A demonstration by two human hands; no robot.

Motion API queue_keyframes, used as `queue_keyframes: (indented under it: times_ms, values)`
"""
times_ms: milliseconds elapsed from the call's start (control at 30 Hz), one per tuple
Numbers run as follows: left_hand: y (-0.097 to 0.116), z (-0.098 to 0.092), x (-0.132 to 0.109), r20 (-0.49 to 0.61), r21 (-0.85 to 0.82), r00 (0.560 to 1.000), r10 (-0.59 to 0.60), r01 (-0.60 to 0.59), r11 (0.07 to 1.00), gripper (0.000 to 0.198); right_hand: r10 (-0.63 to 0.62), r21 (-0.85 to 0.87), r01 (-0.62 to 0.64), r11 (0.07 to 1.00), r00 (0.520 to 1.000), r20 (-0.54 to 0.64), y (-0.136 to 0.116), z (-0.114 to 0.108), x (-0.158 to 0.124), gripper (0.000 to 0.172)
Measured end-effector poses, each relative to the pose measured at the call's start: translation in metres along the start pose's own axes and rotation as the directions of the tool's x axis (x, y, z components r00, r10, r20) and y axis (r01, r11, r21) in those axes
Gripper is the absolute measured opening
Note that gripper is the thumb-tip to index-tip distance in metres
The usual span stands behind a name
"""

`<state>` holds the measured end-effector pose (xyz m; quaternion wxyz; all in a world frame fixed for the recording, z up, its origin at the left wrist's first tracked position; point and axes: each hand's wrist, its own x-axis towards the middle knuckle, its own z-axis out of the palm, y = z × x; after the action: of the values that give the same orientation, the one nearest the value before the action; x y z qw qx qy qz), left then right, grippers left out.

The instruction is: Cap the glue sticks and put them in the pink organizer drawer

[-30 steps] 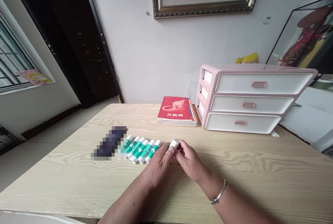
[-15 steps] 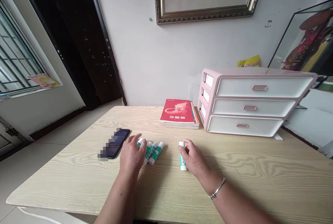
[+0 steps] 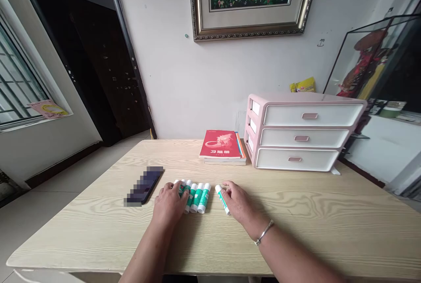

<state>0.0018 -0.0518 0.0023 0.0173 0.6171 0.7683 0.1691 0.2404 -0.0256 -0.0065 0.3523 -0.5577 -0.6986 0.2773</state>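
Several green-and-white glue sticks (image 3: 198,197) lie side by side in a row on the wooden table. My left hand (image 3: 169,202) rests over the left end of that row, its fingers apart and touching the sticks, partly hiding them. To the right of the row, a single glue stick (image 3: 222,200) is tilted, with its white cap up and to the left. My right hand (image 3: 239,202), with a silver bracelet at the wrist, has its thumb and fingers round this one. A gap separates it from the row.
A dark phone (image 3: 149,185) lies left of my left hand. Red-topped books (image 3: 222,145) are stacked behind the glue sticks, beside a pink and white drawer unit (image 3: 301,138). The wooden table's (image 3: 82,235) left edge borders the floor.
The right-hand glue stick has moved closer to the row and now leans left. The row's sticks lie straighter and more of them show. The camera view has shifted slightly.
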Motion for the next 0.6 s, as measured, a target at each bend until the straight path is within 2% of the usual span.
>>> queue_keyframes:
  times_ms: [100,200,367,500,600]
  values:
    - [0.016,-0.007,-0.014,0.003,-0.037,0.998,0.065,-0.065,0.997,0.051,-0.009,-0.050,0.007,0.999,0.999,-0.034,-0.005,-0.001,-0.002,0.030]
    - [0.026,-0.019,-0.025,0.035,-0.101,0.994,0.104,-0.100,0.990,0.048,-0.089,-0.148,0.081,0.986,0.995,-0.044,-0.007,-0.003,-0.005,0.031]
    - [0.022,-0.029,-0.027,0.069,-0.237,0.996,0.058,-0.040,0.971,0.041,-0.177,-0.238,0.161,0.958,0.983,-0.050,-0.001,-0.009,-0.008,0.032]
    - [0.009,-0.020,-0.019,0.085,-0.354,0.996,0.011,0.020,0.935,0.050,-0.144,-0.117,0.127,0.985,0.979,-0.144,0.022,-0.014,-0.001,0.031]
    - [0.002,-0.012,-0.014,0.092,-0.404,0.996,0.010,0.028,0.914,0.057,0.034,0.158,0.006,0.987,0.968,-0.248,0.052,-0.027,0.012,0.028]
